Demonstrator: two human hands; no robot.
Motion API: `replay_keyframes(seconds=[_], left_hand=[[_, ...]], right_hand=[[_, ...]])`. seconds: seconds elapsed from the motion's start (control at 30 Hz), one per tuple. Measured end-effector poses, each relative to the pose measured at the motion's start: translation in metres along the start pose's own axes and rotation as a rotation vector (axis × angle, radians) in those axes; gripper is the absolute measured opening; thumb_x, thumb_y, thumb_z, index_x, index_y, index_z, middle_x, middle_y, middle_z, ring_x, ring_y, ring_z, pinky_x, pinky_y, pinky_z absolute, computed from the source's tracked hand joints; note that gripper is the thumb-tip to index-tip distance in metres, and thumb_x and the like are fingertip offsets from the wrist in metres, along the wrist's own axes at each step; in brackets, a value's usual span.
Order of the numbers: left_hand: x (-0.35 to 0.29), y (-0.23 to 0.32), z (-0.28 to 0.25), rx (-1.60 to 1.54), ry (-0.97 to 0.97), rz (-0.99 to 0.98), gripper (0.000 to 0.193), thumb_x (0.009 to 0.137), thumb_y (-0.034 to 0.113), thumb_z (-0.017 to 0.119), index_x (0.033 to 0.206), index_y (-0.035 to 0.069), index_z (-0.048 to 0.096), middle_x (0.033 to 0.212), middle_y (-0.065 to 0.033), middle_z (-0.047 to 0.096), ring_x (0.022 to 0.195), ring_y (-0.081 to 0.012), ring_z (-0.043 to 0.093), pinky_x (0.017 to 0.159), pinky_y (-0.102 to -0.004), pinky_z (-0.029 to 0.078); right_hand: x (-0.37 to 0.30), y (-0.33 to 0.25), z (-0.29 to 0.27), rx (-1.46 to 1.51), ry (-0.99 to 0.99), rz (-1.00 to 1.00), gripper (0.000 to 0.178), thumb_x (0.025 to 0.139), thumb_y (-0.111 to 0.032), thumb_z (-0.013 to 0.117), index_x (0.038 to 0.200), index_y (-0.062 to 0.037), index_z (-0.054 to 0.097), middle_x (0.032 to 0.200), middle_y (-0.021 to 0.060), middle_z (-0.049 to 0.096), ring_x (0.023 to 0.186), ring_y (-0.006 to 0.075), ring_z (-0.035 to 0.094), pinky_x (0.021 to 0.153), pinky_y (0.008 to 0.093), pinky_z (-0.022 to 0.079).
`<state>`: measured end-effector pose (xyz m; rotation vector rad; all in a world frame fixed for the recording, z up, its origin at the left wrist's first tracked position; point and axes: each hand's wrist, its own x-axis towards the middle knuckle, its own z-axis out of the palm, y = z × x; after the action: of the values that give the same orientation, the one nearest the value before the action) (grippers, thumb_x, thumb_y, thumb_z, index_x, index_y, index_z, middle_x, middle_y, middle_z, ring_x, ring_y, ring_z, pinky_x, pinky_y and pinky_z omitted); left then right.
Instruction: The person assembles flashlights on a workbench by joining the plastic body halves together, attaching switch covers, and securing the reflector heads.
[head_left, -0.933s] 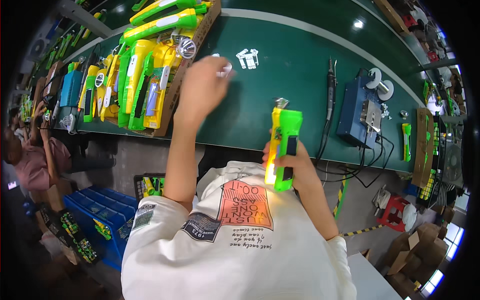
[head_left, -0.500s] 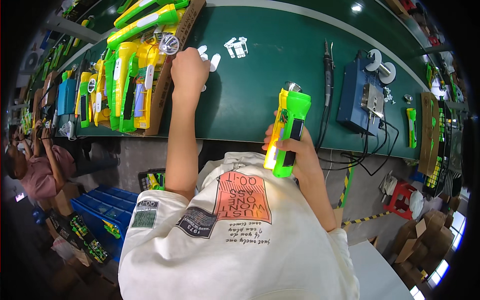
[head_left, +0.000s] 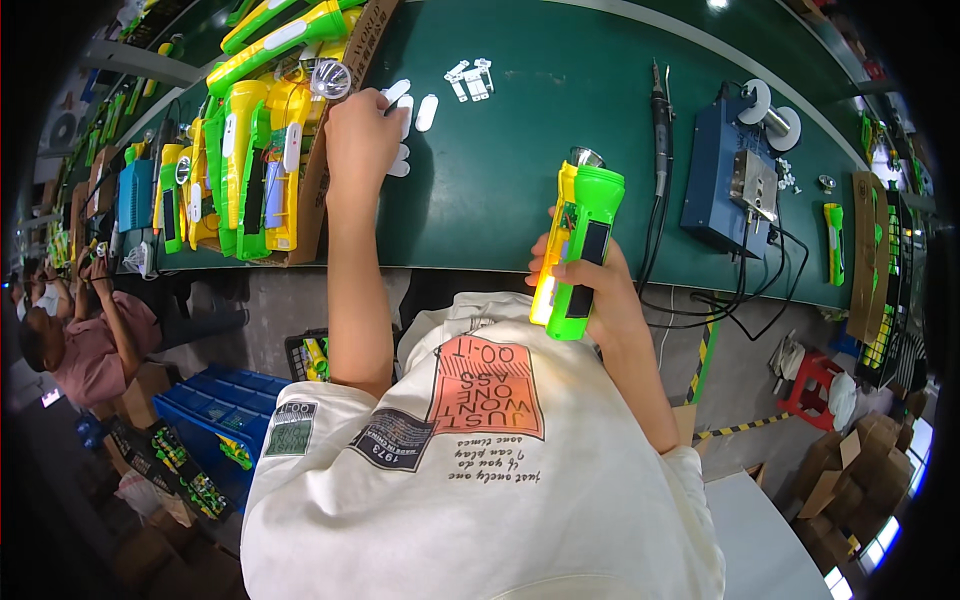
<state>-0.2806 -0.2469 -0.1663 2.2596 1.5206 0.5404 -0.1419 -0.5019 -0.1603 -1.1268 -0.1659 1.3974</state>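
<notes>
My right hand [head_left: 610,285] grips a green and yellow flashlight [head_left: 592,235] upright near the table's front edge. Its two half shells sit slightly apart, showing some of the inside, and a shiny reflector [head_left: 586,157] tops it. A dark panel [head_left: 592,252] is set in the green half. My left hand [head_left: 358,140] is beside the cardboard box, fingers closed and bent down at several white oval plastic pieces [head_left: 427,113] on the table. Whatever lies between its fingertips is hidden.
The cardboard box [head_left: 345,75] at left is full of green and yellow flashlight parts [head_left: 235,130]. White brackets [head_left: 470,80] lie farther back. A soldering iron [head_left: 660,120], a blue soldering machine [head_left: 715,180] with cables and a solder spool [head_left: 770,115] stand right. A co-worker [head_left: 85,340] sits far left.
My left hand has shifted slightly left, its fingers still among the white oval pieces, more of which now show. The flashlight in my right hand has barely moved.
</notes>
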Motion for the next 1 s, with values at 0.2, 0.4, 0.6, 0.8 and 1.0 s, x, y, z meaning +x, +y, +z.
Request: replay_keyframes(seconds=[0.2,0.4,0.6,0.8,1.0], left_hand=[[0.004,0.004,0.005,0.089,-0.142,-0.027,0.024,0.073,0.018,0.074,0.083,-0.003,0.067,0.073,-0.0171,0.068,0.071,-0.0303,0.068,0.07,-0.0376,0.053],[0.003,0.009,0.002,0.032,-0.154,-0.079,0.02,0.075,0.015,0.072,0.084,-0.001,0.066,0.075,-0.0189,0.068,0.076,-0.0335,0.068,0.072,-0.0404,0.052],[0.005,-0.005,0.012,0.062,-0.063,0.113,0.011,0.08,0.008,0.064,0.088,0.001,0.066,0.079,-0.017,0.068,0.076,-0.0273,0.068,0.068,-0.0385,0.051],[-0.019,0.008,-0.01,-0.961,-0.506,-0.027,0.012,0.089,0.001,0.048,0.091,0.001,0.059,0.077,-0.0038,0.055,0.059,-0.0086,0.046,0.045,-0.0225,0.038],[-0.069,0.015,0.018,-2.121,-0.969,-0.283,0.007,0.09,0.001,0.043,0.095,0.005,0.047,0.081,-0.0045,0.046,0.064,-0.0096,0.039,0.041,-0.0186,0.031]], right_hand=[[0.0,0.004,0.001,0.006,-0.003,-0.001,0.071,0.063,0.0,0.06,0.132,0.0018,0.041,0.097,0.0154,0.059,0.085,0.0271,0.063,0.075,0.0415,0.056],[0.0,0.006,-0.003,0.017,0.001,0.003,0.069,0.065,0.001,0.061,0.131,0.002,0.041,0.097,0.0154,0.06,0.085,0.0271,0.063,0.075,0.041,0.056],[0.0,0.006,0.001,0.012,-0.008,-0.011,0.067,0.066,0.001,0.062,0.13,0.0021,0.042,0.097,0.0151,0.06,0.085,0.0266,0.063,0.075,0.0408,0.056],[-0.001,0.009,-0.006,0.03,-0.001,-0.008,0.066,0.066,0.002,0.061,0.13,0.0021,0.042,0.097,0.0146,0.06,0.085,0.0262,0.063,0.075,0.0404,0.056],[0.001,0.007,-0.004,0.048,-0.011,-0.014,0.065,0.068,0.004,0.063,0.13,0.0018,0.042,0.097,0.0147,0.06,0.085,0.0256,0.063,0.075,0.0401,0.056]])
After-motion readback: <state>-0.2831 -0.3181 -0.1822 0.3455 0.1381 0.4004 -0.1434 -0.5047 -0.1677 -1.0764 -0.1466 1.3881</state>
